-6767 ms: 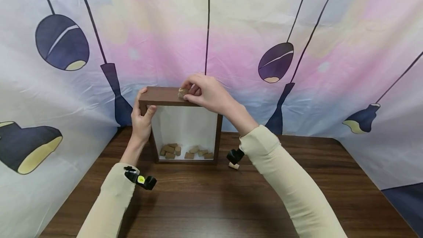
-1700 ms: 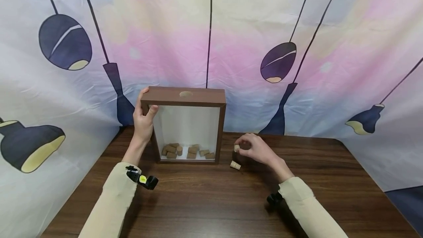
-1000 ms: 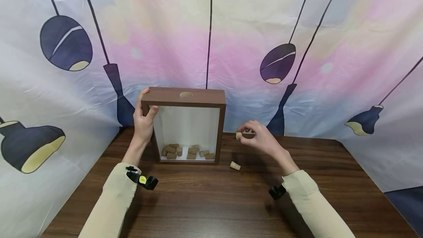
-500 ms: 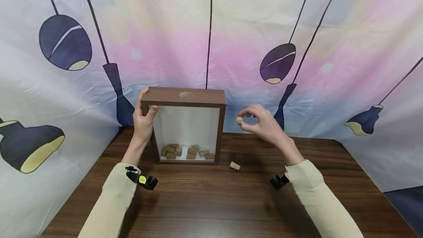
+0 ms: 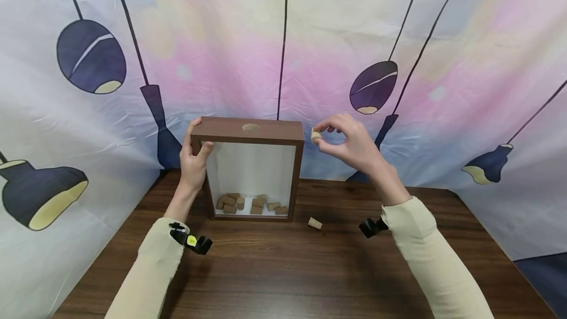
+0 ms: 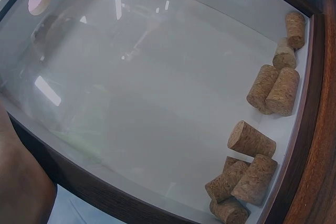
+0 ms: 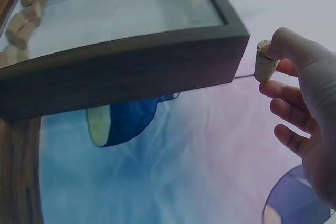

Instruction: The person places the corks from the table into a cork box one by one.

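Note:
A brown-framed shadow box (image 5: 299,176) with a clear front stands upright on the table. My left hand (image 5: 193,164) grips its upper left side, thumb on the front and fingers behind. In the top face is a round hole (image 5: 251,127). Several cork stoppers (image 6: 254,177) lie in two groups along the bottom inside. My right hand (image 5: 354,144) pinches another cork stopper (image 7: 266,62) between thumb and fingertips, just beyond the box's upper right corner, at about the height of the top face. One loose cork stopper (image 5: 315,223) lies on the table to the right of the box.
The dark wood-grain table (image 5: 274,270) stretches out in front and to the right. Behind it hangs a pastel fabric backdrop (image 5: 212,53) printed with lamps, close behind the box. Black wrist cameras sit on both sleeves.
Earlier my right hand held a cork over the hole in the top. Since then it has gone to the table, and it now rises beside the box with a cork. The left hand stays put.

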Demonstrator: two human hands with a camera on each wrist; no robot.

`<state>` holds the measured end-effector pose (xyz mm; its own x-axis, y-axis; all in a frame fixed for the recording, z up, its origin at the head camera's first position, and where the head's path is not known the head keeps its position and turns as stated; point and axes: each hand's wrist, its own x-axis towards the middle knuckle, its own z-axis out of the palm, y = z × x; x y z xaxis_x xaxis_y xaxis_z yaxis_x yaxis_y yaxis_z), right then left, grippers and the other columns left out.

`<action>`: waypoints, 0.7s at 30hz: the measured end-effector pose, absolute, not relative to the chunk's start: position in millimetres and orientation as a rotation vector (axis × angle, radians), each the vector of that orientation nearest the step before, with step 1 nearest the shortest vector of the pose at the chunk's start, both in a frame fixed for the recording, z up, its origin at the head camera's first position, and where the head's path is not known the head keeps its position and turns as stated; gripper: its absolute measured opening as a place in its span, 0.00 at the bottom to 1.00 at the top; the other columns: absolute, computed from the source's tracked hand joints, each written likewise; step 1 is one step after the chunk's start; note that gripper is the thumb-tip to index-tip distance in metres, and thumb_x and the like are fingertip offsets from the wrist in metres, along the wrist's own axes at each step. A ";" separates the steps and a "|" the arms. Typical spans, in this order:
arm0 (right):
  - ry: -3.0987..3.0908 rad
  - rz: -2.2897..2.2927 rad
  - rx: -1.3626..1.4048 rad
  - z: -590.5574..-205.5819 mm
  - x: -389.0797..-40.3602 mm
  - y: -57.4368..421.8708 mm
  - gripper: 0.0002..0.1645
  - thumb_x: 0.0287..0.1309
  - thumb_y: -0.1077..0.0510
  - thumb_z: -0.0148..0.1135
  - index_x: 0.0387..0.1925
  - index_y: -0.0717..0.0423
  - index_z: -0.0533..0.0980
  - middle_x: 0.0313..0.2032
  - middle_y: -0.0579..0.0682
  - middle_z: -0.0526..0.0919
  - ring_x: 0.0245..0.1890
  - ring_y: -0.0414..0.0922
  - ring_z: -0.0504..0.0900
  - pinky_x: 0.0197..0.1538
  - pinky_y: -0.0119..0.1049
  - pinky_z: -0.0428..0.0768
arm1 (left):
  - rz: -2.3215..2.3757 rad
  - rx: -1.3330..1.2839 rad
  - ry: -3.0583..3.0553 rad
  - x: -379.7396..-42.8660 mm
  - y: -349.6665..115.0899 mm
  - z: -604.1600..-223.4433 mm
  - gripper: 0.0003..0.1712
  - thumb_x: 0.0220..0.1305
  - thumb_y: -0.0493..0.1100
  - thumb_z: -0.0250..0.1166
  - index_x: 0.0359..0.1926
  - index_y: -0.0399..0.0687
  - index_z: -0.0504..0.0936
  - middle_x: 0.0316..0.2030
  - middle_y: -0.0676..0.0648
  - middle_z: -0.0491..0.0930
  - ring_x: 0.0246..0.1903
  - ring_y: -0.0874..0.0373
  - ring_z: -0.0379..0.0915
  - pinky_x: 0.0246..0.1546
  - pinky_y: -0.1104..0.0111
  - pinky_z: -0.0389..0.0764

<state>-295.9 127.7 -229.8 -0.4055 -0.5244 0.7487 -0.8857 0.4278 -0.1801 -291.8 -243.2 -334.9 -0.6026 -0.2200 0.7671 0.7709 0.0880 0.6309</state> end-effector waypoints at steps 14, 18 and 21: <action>-2.104 0.721 1.256 -194.9 -284.4 86.2 0.09 0.58 0.53 0.68 0.41 0.49 0.83 0.40 0.46 0.84 0.44 0.45 0.76 0.51 0.41 0.73 | -1.648 -0.635 -1.529 -292.5 -241.9 -334.1 0.41 0.62 0.56 0.69 0.73 0.51 0.65 0.61 0.52 0.72 0.55 0.59 0.68 0.53 0.72 0.68; -2.119 0.707 1.311 -190.5 -285.2 72.0 0.11 0.59 0.54 0.68 0.43 0.51 0.83 0.41 0.46 0.84 0.45 0.48 0.77 0.52 0.42 0.74 | -1.658 -0.651 -1.509 -293.1 -241.2 -334.3 0.41 0.63 0.53 0.69 0.73 0.49 0.65 0.60 0.51 0.72 0.54 0.59 0.68 0.52 0.72 0.69; -2.133 0.684 1.351 -189.1 -285.4 62.5 0.11 0.60 0.54 0.68 0.43 0.53 0.82 0.41 0.47 0.84 0.45 0.48 0.77 0.53 0.43 0.75 | -1.645 -0.656 -1.518 -293.5 -240.2 -334.7 0.40 0.64 0.54 0.68 0.73 0.49 0.64 0.60 0.51 0.72 0.54 0.59 0.69 0.52 0.72 0.69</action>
